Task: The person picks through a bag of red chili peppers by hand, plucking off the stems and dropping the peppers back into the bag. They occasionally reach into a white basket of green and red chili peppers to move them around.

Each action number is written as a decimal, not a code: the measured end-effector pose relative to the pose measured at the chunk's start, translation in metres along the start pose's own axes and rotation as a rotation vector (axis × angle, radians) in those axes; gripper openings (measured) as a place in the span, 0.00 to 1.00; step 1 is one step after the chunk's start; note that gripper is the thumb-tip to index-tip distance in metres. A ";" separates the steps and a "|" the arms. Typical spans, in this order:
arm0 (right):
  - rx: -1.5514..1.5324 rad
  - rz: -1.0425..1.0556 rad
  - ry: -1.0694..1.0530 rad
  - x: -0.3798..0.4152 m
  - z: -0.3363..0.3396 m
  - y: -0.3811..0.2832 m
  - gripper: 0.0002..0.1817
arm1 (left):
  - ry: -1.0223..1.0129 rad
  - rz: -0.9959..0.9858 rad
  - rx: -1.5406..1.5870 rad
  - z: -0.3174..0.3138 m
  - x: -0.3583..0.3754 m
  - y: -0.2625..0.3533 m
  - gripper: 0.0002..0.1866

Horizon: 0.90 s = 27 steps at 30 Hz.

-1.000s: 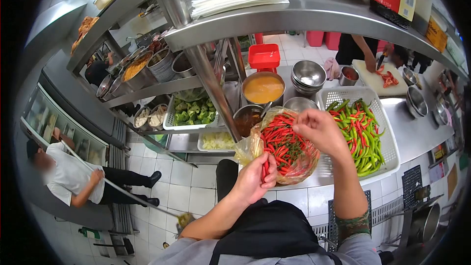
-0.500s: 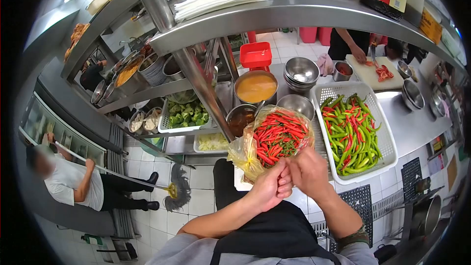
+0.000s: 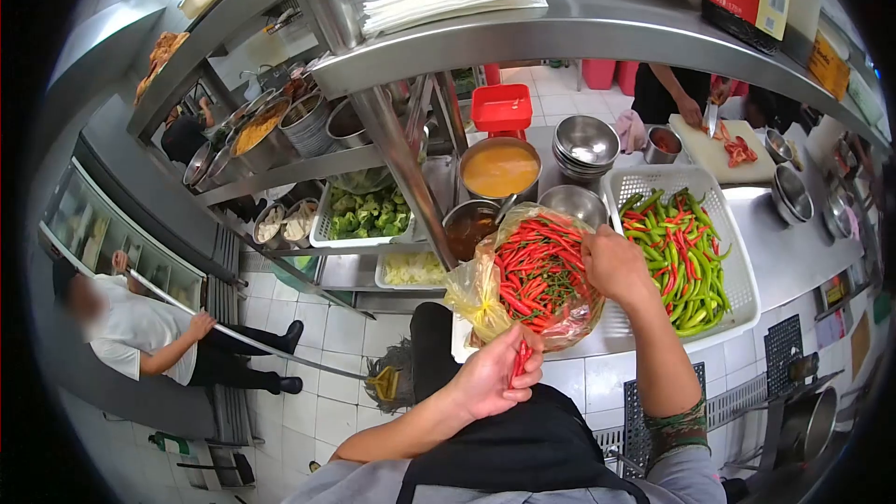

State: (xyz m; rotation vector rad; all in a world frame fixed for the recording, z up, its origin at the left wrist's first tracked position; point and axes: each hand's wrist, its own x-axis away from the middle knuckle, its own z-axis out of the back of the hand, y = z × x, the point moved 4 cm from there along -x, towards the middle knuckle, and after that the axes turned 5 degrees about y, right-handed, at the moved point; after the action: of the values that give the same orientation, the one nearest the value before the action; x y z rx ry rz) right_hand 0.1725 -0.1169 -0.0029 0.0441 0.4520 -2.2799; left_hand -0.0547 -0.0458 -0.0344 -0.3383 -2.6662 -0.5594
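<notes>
Red peppers: a heap of thin red peppers (image 3: pixel 537 257) fills the open plastic bag (image 3: pixel 471 299), at the near edge of the counter (image 3: pixel 611 341).
Left hand: I see the left hand (image 3: pixel 490 378) just below the bag, fingers curled around a small bunch of peppers (image 3: pixel 520 359).
Right hand: the right hand (image 3: pixel 618 266) bends over the right side of the heap; its fingertips are hidden from me, so I cannot tell whether they pinch a pepper.
Step in hand: I read it as picking peppers from the bag by the right hand while the left holds some.
Next move: I judge it calls for a light right-hand pinch on few peppers, with the left fingers staying closed.
Basket: right of the bag, a white basket (image 3: pixel 740 271) holds green and red peppers.
Behind the bag: a metal bowl (image 3: pixel 574 203) and a pot of orange liquid (image 3: pixel 501 170).
Farther off: a person (image 3: pixel 154 331) holds a mop (image 3: pixel 390 378) on the left; another cuts at a board (image 3: pixel 719 166).
</notes>
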 end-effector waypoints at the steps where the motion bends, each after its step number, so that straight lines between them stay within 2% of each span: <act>1: -0.012 -0.001 -0.012 -0.001 -0.001 0.000 0.10 | -0.010 -0.026 -0.016 0.001 0.001 0.004 0.20; 6: -0.222 0.014 -0.033 -0.005 -0.011 0.002 0.11 | -0.007 -0.212 -0.142 0.003 -0.004 0.030 0.15; 10: -0.351 0.066 0.086 -0.004 -0.003 -0.004 0.10 | 0.132 -0.361 -0.216 -0.002 -0.003 0.051 0.10; 13: -0.441 0.080 -0.008 0.008 0.019 -0.020 0.09 | 0.230 -0.524 -0.388 -0.010 0.001 0.066 0.05; 15: -0.485 0.339 -0.036 0.026 0.029 -0.037 0.07 | 0.301 -0.661 -0.512 -0.014 0.002 0.076 0.04; 16: -0.506 0.471 -0.050 0.036 0.033 -0.045 0.07 | 0.311 -0.666 -0.575 -0.013 0.002 0.078 0.05; 18: -0.572 0.491 -0.113 0.055 0.044 -0.058 0.07 | 0.328 -0.671 -0.698 -0.010 0.002 0.081 0.06; 21: -0.605 0.486 -0.151 0.067 0.047 -0.063 0.07 | 0.208 -0.669 -1.118 -0.007 -0.013 0.062 0.10; 22: -0.605 0.479 -0.154 0.068 0.046 -0.063 0.07 | 0.212 -0.508 -1.147 -0.008 -0.013 0.053 0.13; 24: -0.653 0.413 -0.133 0.069 0.045 -0.059 0.06 | 0.160 -0.390 -1.084 -0.012 -0.016 0.036 0.14; 27: -0.684 0.336 -0.083 0.070 0.042 -0.056 0.05 | 0.131 -0.266 -0.760 -0.007 -0.020 0.023 0.16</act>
State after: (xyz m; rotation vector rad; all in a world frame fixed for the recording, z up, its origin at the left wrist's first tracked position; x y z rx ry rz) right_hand 0.0889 -0.1456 0.0416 -0.2951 1.0679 -1.6974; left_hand -0.0273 -0.0319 -0.0294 -0.1351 -2.2817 -1.6141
